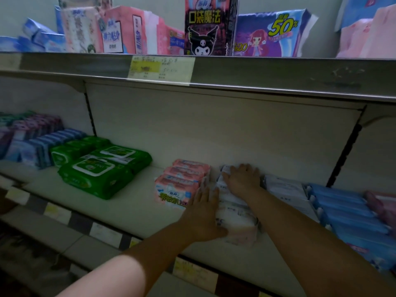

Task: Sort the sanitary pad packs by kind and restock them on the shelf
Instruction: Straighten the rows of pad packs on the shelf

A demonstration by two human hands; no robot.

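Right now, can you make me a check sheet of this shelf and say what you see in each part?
Surface: pale metal shelf board, partly bare.
Job's things: row of white plastic pad packs between a pink pack row and a second white row; blue pack row further right.
Clutter: green soft packs with white lids, piled unevenly at the left.
Hands: left hand flat against the white row's left side; right hand flat on its top, fingers straight.
Cables: nothing seen.
Surroundings: upper shelf holding a black cartoon box; yellow-and-white price label on its edge.
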